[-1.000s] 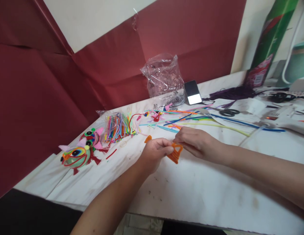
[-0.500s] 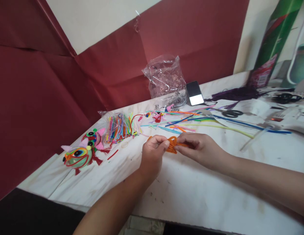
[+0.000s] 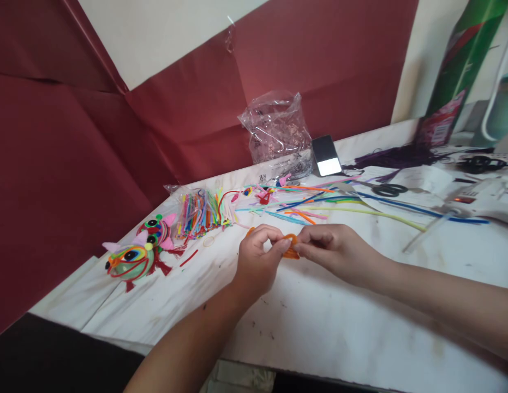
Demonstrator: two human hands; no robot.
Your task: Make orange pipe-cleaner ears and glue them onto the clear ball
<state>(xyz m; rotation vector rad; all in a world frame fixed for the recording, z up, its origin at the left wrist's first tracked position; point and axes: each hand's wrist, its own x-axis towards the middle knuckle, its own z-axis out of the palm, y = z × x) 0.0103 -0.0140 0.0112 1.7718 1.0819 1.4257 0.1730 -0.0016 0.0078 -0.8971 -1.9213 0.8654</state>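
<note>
Above the middle of the table, an orange pipe cleaner (image 3: pixel 292 248) bent into several loops is pinched between both hands. My left hand (image 3: pixel 262 251) grips its left side with thumb and forefinger, and a bit of orange shows past the knuckles. On the other side my right hand (image 3: pixel 329 245) is closed on the right edge of the loops, thumb against fingers. The fingertips of the two hands are close together, so much of the orange shape is hidden.
Finished colourful animal-face ornaments (image 3: pixel 133 259) lie at left beside a bundle of pipe cleaners (image 3: pixel 202 213). Behind my hands are loose pipe cleaners (image 3: pixel 372 213), a plastic bag (image 3: pixel 276 131) and a phone (image 3: pixel 326 155). Scissors (image 3: pixel 387 189) and a glue gun (image 3: pixel 474 199) lie at right.
My hands have drawn closer together over the orange loops, and my left thumb has shifted right. Less of the orange pipe cleaner shows now.
</note>
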